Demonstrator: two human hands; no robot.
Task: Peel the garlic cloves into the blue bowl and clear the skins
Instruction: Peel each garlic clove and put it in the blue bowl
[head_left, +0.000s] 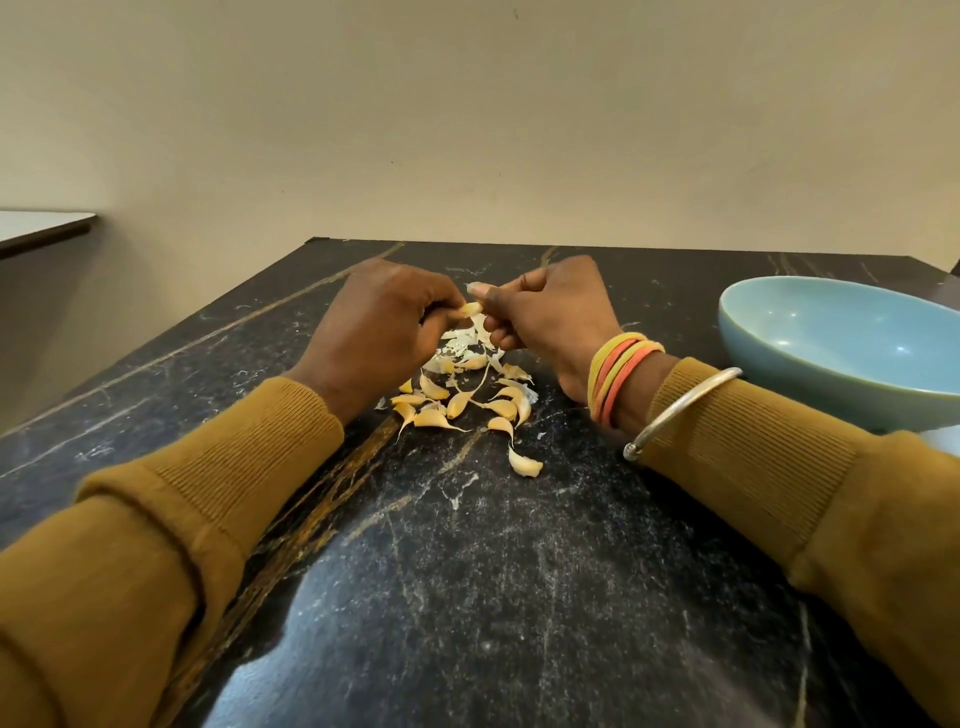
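I pinch the clove (470, 309) firmly in my left hand (384, 322) above the pile (457, 402), and with my right hand (545, 312) nipping its loose skin (477, 287) I should pull steadily, then carry it right to the bowl (831, 338).

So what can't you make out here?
Head view:
1. the pale garlic clove pinched between left hand and right hand, mostly covered, so how far peeled is unclear.
2. the light blue ceramic bowl, cut by the right edge, base partly behind the mustard sleeve.
3. the heap of cloves and papery skins, far part behind the hands, pieces too small to count.
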